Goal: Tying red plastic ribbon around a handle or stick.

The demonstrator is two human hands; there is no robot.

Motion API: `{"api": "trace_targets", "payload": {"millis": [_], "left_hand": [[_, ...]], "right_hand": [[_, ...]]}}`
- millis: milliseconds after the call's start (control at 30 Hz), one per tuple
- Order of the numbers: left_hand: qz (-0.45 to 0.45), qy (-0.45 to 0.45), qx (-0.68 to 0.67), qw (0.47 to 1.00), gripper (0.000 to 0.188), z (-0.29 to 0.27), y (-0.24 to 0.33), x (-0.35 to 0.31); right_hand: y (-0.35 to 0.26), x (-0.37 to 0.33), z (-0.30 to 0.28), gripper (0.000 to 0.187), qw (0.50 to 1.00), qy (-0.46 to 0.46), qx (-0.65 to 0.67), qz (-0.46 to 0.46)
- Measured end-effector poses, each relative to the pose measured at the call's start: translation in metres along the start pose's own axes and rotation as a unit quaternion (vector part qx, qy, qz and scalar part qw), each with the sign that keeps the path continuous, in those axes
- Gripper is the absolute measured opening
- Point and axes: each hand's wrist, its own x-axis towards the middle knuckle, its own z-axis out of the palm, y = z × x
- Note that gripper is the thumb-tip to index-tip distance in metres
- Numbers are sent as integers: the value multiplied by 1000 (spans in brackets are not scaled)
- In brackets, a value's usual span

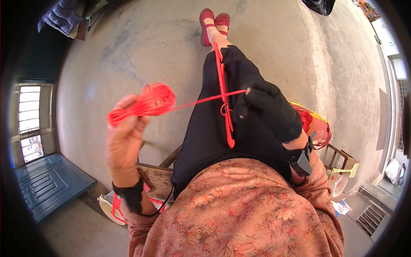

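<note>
My left hand (123,143), bare, is closed around a looped bundle of thin red cord (155,99), held up to the left of my lap. From the bundle a single strand runs taut to the right, up to my right hand (272,107). That hand wears a black glove with bare fingertips, and its fingers pinch the strand. A long knotted red cord strip (222,81) stretches lengthwise over my dark trousers (199,124), with a small loop at its side. The taut strand crosses the strip; whether they touch I cannot tell.
I sit on a wooden seat (156,180). A red and yellow bag (319,130) stands by my right arm, near a wooden frame (342,160). A blue panelled door (55,182) lies at the left. A black bag (320,6) is on the far floor.
</note>
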Motion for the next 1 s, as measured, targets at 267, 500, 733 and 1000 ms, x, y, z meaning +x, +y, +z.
{"api": "trace_targets", "payload": {"millis": [267, 500, 733, 1000], "left_hand": [[-122, -119, 338, 926, 32, 67, -125, 0], [-99, -102, 361, 922, 37, 55, -142, -3], [-55, 31, 211, 975, 35, 20, -83, 17], [298, -70, 601, 738, 29, 43, -58, 14]], "right_hand": [[11, -46, 12, 14, 991, 91, 99, 28], [10, -56, 4, 11, 696, 65, -654, -289], [23, -14, -35, 13, 831, 262, -477, -113], [69, -4, -20, 22, 800, 16, -598, -34]]}}
